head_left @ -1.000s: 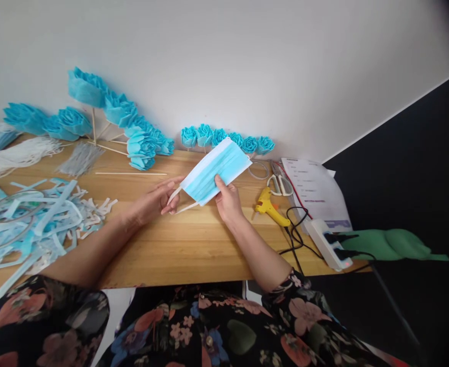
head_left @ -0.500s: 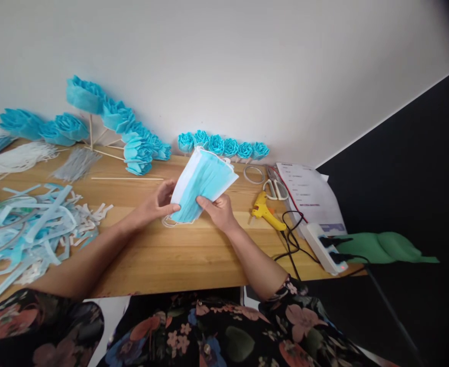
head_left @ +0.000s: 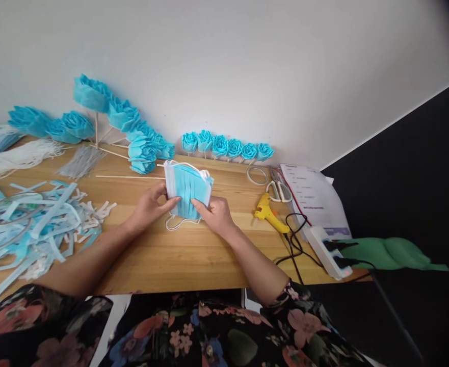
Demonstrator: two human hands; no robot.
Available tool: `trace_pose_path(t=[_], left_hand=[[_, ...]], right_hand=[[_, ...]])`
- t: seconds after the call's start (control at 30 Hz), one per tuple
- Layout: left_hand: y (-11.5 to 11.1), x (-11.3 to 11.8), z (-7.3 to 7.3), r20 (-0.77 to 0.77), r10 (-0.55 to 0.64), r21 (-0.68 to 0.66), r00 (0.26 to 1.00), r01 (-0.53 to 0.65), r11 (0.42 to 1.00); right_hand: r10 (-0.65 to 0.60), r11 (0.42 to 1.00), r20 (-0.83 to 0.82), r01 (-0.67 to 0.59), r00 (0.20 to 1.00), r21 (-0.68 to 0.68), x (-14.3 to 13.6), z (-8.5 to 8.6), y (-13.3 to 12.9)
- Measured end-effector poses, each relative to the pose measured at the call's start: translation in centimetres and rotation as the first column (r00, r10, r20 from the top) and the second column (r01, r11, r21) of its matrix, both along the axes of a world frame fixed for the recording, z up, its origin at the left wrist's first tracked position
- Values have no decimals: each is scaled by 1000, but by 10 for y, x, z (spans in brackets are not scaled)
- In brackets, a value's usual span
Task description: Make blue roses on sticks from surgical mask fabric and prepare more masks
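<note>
Between my hands, above the wooden table, is a light blue pleated face mask [head_left: 188,188] with white edges and white ear loops; its edges suggest several masks stacked, though I cannot tell for sure. My left hand [head_left: 151,206] grips its left edge, thumb on the front. From the other side my right hand [head_left: 214,216] pinches the right part, its thumb also on the front and its fingers behind. Behind the mask lies a thin wooden stick [head_left: 128,177], partly hidden. Ear loops hang below the mask and curl over its top.
Blue paper-like flowers [head_left: 121,113] on sticks and a row of smaller ones [head_left: 219,145] line the wall. Left lie strip scraps [head_left: 48,219], white cords [head_left: 23,157] and grey wires [head_left: 81,160]. Right are a yellow glue gun [head_left: 270,214], scissors [head_left: 280,191], papers [head_left: 312,191] and a power strip [head_left: 327,252].
The mask has turned from tilted rightward to nearly upright and shifted slightly left. Both hands keep hold of it. The whole view has shifted a little.
</note>
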State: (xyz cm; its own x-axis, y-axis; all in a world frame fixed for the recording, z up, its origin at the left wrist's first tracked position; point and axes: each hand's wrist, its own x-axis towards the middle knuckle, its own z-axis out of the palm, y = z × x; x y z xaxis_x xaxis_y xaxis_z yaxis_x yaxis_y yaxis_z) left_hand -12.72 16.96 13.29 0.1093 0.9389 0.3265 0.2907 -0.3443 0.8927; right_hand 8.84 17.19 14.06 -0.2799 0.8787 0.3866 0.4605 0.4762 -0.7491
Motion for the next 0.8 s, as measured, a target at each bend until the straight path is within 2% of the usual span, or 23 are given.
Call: trace_pose_path(t=[0.13, 0.23, 0.3, 0.43, 0.63, 0.8], left_hand=[[-7, -1, 10, -165, 97, 214, 981, -60, 975], [-9, -2, 17, -209, 150, 311, 966, -80, 947], [-6, -3, 15, -224, 135, 294, 965, -65, 954], [3, -5, 4, -238, 48, 175, 970, -6, 985], [7, -7, -4, -258, 21, 147, 966, 18, 989], [4, -6, 0, -218, 11, 190, 976, 32, 981]], right_hand=[[66, 993, -75, -59, 995, 99, 0, -1, -1], [92, 994, -131, -82, 987, 78, 0, -5, 1], [88, 996, -126, -89, 988, 1, 0, -8, 3], [108, 987, -115, -120, 987, -108, 0, -9, 6], [148, 980, -158, -166, 976, -106, -1, -8, 8], [79, 991, -119, -91, 990, -97, 0, -12, 8]])
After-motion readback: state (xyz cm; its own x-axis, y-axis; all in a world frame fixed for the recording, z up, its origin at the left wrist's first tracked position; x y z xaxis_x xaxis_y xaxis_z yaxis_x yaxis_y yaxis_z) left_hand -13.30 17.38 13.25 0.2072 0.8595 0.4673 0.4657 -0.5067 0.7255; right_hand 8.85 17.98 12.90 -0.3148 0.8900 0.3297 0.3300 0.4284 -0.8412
